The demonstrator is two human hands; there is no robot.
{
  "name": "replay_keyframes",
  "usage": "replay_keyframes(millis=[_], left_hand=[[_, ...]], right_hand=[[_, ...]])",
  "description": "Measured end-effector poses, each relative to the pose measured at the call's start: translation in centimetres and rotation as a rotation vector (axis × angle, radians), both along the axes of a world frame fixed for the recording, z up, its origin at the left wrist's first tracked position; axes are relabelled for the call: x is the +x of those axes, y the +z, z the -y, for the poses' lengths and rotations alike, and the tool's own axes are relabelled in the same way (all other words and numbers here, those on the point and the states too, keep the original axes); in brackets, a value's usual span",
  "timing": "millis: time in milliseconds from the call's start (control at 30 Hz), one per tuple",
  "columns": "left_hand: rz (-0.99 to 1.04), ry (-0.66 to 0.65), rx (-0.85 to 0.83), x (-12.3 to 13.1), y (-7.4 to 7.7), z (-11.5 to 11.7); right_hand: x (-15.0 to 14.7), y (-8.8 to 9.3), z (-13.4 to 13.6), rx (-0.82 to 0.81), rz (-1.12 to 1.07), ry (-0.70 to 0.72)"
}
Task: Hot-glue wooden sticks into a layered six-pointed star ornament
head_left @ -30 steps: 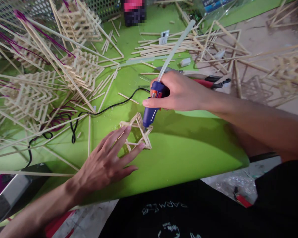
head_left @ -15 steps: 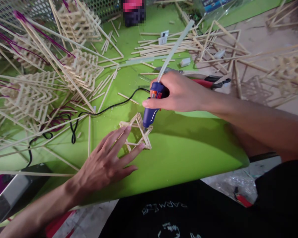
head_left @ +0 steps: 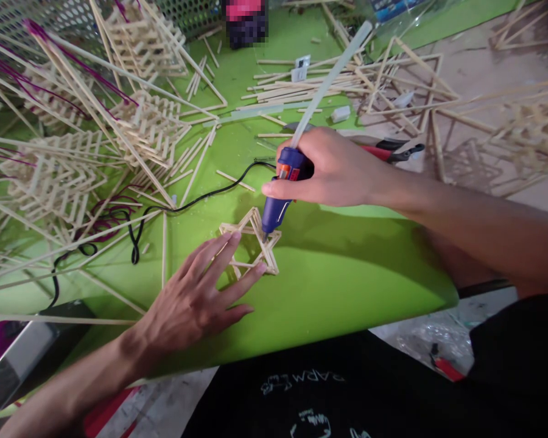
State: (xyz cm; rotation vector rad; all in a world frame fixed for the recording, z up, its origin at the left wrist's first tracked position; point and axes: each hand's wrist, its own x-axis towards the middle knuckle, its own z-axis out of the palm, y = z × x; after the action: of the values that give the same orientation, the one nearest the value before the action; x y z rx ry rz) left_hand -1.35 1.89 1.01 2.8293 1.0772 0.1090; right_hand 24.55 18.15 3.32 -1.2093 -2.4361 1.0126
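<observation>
A small six-pointed star of thin wooden sticks [head_left: 271, 256] lies flat on the green tabletop [head_left: 342, 274]. Fingertips of my left hand [head_left: 201, 292] rest on its left and lower sticks, with the fingers spread and stretched out. My right hand [head_left: 333, 167] is wrapped round a blue hot glue gun [head_left: 276, 207], nozzle pointing down. The nozzle tip is at the star's right side, where sticks cross; whether it touches them I cannot tell. From the back of the gun a long translucent glue stick [head_left: 331, 82] juts up and to the right.
Several stacked stick structures [head_left: 148, 131] with purple threads crowd the left. The gun's black cord [head_left: 205, 196] runs left across loose sticks. Behind my right hand lie red-handled pliers [head_left: 379, 151] and a pile of sticks [head_left: 292, 91]. A dark box [head_left: 31, 353] sits at the lower left.
The rear of the glue gun and its glue stick have tilted slightly to the right, and the nozzle has shifted a little left. My left hand and the star have stayed put.
</observation>
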Motion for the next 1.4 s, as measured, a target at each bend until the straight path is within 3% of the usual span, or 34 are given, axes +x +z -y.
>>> replay_keyframes(millis=[1067,1400], left_hand=[[0.0,0.007,-0.014,-0.12,-0.24,0.12],[0.007,-0.001,-0.007,-0.09,-0.27,0.0]], right_hand=[[0.07,-0.07,0.44,0.143,-0.035,0.038],[0.07,0.13,0.48,0.114,-0.019,0.019]])
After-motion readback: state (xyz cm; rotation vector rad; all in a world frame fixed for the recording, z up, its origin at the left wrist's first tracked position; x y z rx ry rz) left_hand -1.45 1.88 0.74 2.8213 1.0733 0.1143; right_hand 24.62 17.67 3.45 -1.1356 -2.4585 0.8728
